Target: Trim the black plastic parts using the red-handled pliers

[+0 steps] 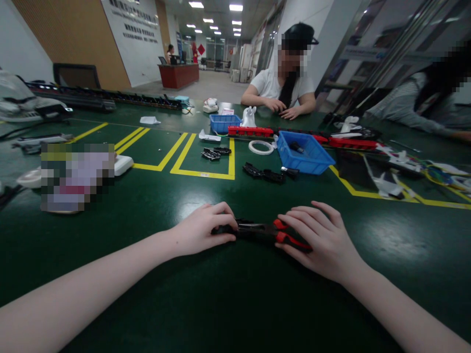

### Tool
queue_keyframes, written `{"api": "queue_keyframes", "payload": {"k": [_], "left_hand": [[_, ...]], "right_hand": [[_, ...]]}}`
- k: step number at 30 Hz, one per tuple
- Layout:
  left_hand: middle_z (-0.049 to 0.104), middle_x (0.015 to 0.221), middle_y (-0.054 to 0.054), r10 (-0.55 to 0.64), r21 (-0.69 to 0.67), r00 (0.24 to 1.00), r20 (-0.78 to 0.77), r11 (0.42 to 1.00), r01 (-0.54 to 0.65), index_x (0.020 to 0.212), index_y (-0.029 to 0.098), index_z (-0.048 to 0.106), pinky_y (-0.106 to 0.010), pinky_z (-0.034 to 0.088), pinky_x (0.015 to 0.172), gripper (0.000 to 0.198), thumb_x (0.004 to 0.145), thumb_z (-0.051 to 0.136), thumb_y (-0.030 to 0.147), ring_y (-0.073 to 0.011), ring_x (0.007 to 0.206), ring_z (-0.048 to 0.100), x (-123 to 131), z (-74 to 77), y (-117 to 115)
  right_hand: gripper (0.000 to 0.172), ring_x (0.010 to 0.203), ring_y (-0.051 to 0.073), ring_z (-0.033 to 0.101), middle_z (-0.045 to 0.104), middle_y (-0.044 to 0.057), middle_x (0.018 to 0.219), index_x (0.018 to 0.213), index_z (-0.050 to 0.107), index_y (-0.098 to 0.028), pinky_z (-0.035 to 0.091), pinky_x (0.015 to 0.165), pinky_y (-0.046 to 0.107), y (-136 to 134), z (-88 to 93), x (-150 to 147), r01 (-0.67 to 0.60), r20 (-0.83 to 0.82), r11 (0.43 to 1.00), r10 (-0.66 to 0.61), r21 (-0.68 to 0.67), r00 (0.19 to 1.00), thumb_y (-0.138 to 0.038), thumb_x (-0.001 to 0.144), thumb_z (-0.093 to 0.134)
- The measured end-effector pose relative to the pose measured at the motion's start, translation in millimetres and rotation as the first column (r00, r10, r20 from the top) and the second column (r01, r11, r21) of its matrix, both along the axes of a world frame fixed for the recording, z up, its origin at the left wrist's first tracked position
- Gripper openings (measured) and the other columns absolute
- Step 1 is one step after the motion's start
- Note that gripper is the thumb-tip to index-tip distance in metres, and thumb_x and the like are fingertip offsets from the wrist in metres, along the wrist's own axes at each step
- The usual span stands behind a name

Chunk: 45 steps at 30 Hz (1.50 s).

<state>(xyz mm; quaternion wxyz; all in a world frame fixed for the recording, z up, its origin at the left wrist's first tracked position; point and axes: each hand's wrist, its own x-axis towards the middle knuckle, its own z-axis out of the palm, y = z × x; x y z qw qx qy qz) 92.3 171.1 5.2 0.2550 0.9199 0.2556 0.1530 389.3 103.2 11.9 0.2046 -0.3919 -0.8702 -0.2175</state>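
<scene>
Between my hands, low over the green table, lies a pair of pliers (257, 228) with red-and-black handles. My right hand (324, 240) grips those handles, thumb below and fingers above. The jaws point left, toward a small black part (221, 229) pinched in my left hand (208, 226). My fingers cover most of that part, so its shape and whether the jaws bite on it cannot be made out. Beyond the pliers sit more black plastic pieces (263, 173), and others (215, 153) lie inside a yellow-taped rectangle.
A blue bin (303, 153) holds a dark item, with a white ring (261, 147) beside it. Red strips (250, 131) run behind. At left lie a blurred-out phone-like object (79, 181) and a white block (123, 165). Across the table sits a person (290, 83); another leans at far right.
</scene>
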Motion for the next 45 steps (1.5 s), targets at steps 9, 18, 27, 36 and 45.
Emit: {"api": "queue_keyframes", "payload": {"k": [9, 18, 27, 36, 45], "left_hand": [[0.058, 0.117, -0.004, -0.003, 0.0, 1.0, 0.006, 1.0, 0.003, 0.107, 0.023, 0.064, -0.037, 0.046, 0.086, 0.015, 0.094, 0.06, 0.03, -0.02, 0.099, 0.059, -0.7, 0.7, -0.1], [0.058, 0.118, -0.004, -0.004, 0.008, 1.0, 0.002, 1.0, 0.004, 0.108, 0.023, 0.064, -0.038, 0.045, 0.089, 0.016, 0.094, 0.06, 0.03, -0.0207, 0.103, 0.059, -1.5, 1.3, -0.8], [0.058, 0.116, -0.004, -0.005, 0.014, 1.0, 0.009, 1.0, 0.005, 0.107, 0.022, 0.064, -0.037, 0.046, 0.087, 0.016, 0.094, 0.06, 0.031, -0.0204, 0.1, 0.06, -0.6, -0.1, 0.0], [0.058, 0.116, -0.003, -0.003, -0.003, 1.0, 0.002, 1.0, 0.003, 0.108, 0.023, 0.063, -0.036, 0.046, 0.087, 0.016, 0.093, 0.062, 0.029, -0.0193, 0.099, 0.059, -1.0, 0.8, -0.3], [0.058, 0.117, -0.004, 0.01, -0.009, 1.0, -0.006, 1.0, -0.01, 0.107, 0.022, 0.063, -0.038, 0.045, 0.088, 0.015, 0.093, 0.063, 0.028, -0.0205, 0.1, 0.058, -0.5, 1.9, -1.2]], "right_hand": [[0.049, 0.106, 0.029, 0.064, 0.073, 0.009, 0.109, 0.13, 0.057, -0.021, 0.037, 0.105, 0.052, -0.2, 1.0, 4.8, -0.014, 0.021, 0.999, 0.014, 0.034, 1.0, -0.037, 0.084, 0.068], [0.039, 0.101, 0.027, 0.065, 0.072, 0.011, 0.106, 0.121, 0.06, -0.017, 0.039, 0.102, 0.051, 0.9, -0.9, 1.2, -0.03, 0.028, 1.0, 0.03, -0.007, 0.999, -0.037, 0.087, 0.065], [0.039, 0.093, 0.025, 0.067, 0.071, 0.013, 0.105, 0.121, 0.06, -0.017, 0.052, 0.075, 0.038, -0.3, -1.8, 0.1, -0.051, -0.022, 0.991, 0.048, -0.126, 0.999, -0.035, 0.087, 0.065], [0.039, 0.095, 0.025, 0.067, 0.071, 0.014, 0.107, 0.12, 0.058, -0.015, 0.053, 0.075, 0.038, 1.4, -2.2, 0.2, -0.044, -0.009, 0.992, 0.043, -0.122, 0.999, -0.037, 0.088, 0.065], [0.038, 0.092, 0.024, 0.067, 0.07, 0.014, 0.105, 0.119, 0.057, -0.014, 0.054, 0.075, 0.037, -0.1, -4.3, -3.1, -0.056, -0.046, 0.987, 0.049, -0.152, 0.998, -0.035, 0.089, 0.064]]}}
